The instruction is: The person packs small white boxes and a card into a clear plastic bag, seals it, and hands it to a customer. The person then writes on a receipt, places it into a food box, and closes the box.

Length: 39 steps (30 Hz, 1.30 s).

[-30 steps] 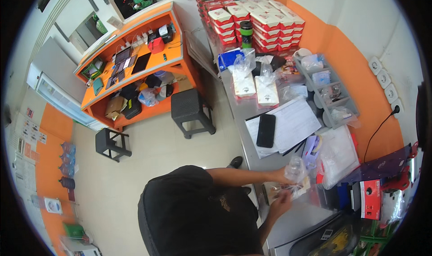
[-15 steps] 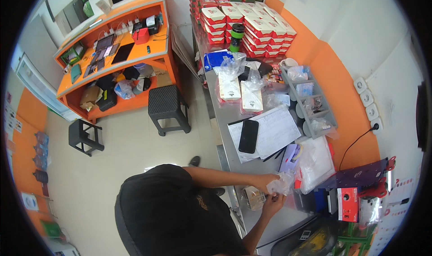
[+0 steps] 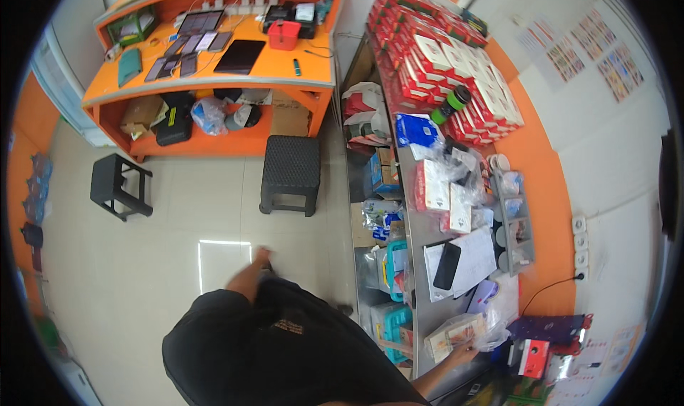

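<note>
My right hand (image 3: pixel 463 354) is at the near end of the metal table, closed on a clear plastic bag (image 3: pixel 491 332). A small printed food box (image 3: pixel 456 335) lies in or against that bag, just beyond my fingers; the plastic partly covers it. My left hand (image 3: pixel 263 256) hangs out over the floor, away from the table, and its fingers are smeared by motion. Beyond the bag are a purple tape dispenser (image 3: pixel 484 295), written paper sheets (image 3: pixel 475 260) and a black phone (image 3: pixel 447 265) lying on them.
Bagged white boxes (image 3: pixel 432 186), a grey divided tray (image 3: pixel 518 228) and stacks of red-and-white boxes (image 3: pixel 456 71) fill the table farther off. Shelves with teal bins (image 3: pixel 396 331) sit underneath. Black stools (image 3: pixel 291 174) stand before an orange desk (image 3: pixel 214 149).
My left hand has left the plastic bag and swung left over the floor. My right hand stays at the bag, where the box now shows. The view has shifted.
</note>
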Motion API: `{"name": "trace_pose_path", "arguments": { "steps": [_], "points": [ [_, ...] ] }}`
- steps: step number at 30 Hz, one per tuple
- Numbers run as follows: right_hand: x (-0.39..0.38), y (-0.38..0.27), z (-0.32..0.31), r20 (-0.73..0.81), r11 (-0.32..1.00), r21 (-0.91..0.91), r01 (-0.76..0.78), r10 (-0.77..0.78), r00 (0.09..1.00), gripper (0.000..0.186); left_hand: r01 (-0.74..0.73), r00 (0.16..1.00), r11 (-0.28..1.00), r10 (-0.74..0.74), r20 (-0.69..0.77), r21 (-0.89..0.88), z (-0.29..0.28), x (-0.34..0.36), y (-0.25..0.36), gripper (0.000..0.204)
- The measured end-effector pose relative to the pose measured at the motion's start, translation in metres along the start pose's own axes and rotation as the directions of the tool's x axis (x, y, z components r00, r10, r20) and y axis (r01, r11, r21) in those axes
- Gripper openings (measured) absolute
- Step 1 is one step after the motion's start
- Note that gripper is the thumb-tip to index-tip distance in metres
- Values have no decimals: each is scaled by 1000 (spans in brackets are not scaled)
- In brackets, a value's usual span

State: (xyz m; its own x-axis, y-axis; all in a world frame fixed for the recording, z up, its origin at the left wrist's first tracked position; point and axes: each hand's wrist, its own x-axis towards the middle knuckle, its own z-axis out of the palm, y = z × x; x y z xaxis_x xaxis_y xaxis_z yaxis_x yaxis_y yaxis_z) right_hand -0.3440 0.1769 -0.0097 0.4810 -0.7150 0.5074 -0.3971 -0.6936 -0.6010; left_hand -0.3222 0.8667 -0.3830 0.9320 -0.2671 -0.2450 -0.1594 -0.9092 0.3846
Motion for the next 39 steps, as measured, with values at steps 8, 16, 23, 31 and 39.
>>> {"name": "trace_pose_path", "arguments": {
  "steps": [8, 16, 23, 31, 39],
  "points": [
    [-76, -238, 6, 92, 977, 68, 204, -210, 973, 40, 830, 94, -163, -902, 421, -534, -150, -309, -188, 15],
    [-228, -445, 240, 849, 898, 441, 3, -418, 325, 32, 612, 424, -380, -582, 694, -693, -64, -160, -205, 27],
    [-253, -764, 402, 594, 614, 789, 7, -767, 243, 26, 238, 669, -296, -641, 377, -925, -248, -3, -279, 24],
    [-275, -1028, 461, 371, 293, 920, -259, -866, 336, 24, -499, -25, -331, -918, 395, -801, -342, -119, -480, 52],
    [-307, -1137, 499, 468, 370, 881, -294, -770, 434, 22, -765, -114, -135, -934, 338, -630, -515, -41, -616, 91]
  ]
}}
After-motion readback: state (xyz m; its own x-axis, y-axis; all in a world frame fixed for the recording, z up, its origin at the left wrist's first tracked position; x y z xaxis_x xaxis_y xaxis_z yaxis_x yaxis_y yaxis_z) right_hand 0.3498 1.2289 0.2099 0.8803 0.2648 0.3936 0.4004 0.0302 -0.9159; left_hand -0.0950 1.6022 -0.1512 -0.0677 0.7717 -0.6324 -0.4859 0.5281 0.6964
